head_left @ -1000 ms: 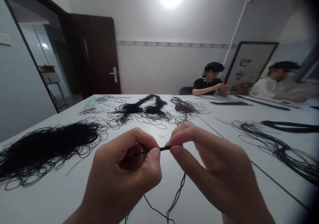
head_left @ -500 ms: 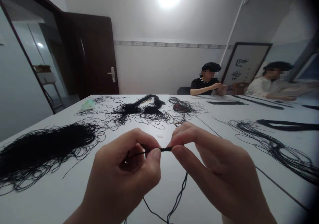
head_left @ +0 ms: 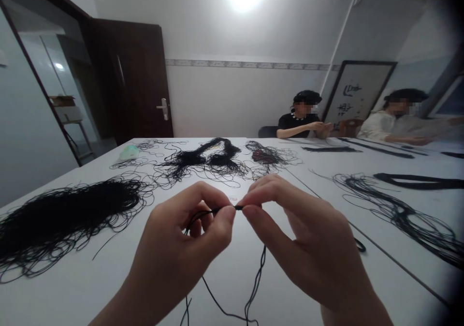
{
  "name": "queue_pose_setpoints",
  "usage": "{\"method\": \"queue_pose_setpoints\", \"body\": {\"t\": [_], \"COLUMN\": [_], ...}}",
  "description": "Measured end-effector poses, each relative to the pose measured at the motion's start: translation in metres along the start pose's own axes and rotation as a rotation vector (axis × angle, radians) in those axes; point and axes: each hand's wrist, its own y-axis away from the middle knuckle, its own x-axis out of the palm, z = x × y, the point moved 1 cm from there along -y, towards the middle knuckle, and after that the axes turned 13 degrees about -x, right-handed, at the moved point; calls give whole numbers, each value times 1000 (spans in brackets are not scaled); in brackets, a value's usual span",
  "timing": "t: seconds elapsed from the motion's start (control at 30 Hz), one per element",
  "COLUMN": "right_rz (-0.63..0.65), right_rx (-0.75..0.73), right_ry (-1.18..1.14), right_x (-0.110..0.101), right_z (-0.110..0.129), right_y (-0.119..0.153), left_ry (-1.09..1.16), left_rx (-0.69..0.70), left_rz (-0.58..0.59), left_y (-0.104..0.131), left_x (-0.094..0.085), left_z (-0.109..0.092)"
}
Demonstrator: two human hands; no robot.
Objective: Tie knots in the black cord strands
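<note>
Black cord (head_left: 237,207) pinched between left hand (head_left: 181,253) and right hand (head_left: 308,248) above table (head_left: 90,287).

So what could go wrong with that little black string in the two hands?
1. The thin black cord is pinched only at the fingertips of the left hand and the right hand, so it might slip loose.
2. Its loose ends hang down between the hands and could perhaps twist together.
3. The big heap of black threads lies close on the white table; the ends might snag in it.
</note>
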Motion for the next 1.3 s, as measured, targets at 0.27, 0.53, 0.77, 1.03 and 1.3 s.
{"method": "queue_pose_setpoints", "body": {"t": [0.27,0.53,0.77,1.03,1.3], "right_rz": [-13,-11,-75,-48,-29], "right_rx": [-172,-196,217,504,643], "right_ry": [98,248,-239,-676,-1120], "right_x": [3,8,12,2,-19], "right_z": [-2,-12,-38,-57,-44], "right_y": [-3,-8,-21,-40,-76], "left_ry": [83,264,680,975,821], "left_rx": [-151,-185,-234,-421,-395], "left_rz": [272,357,566,699,584], "left_y": [-7,-19,-30,-21,-6], "left_x": [-6,-4,30,48,35], "left_z": [6,23,40,37,56]}}
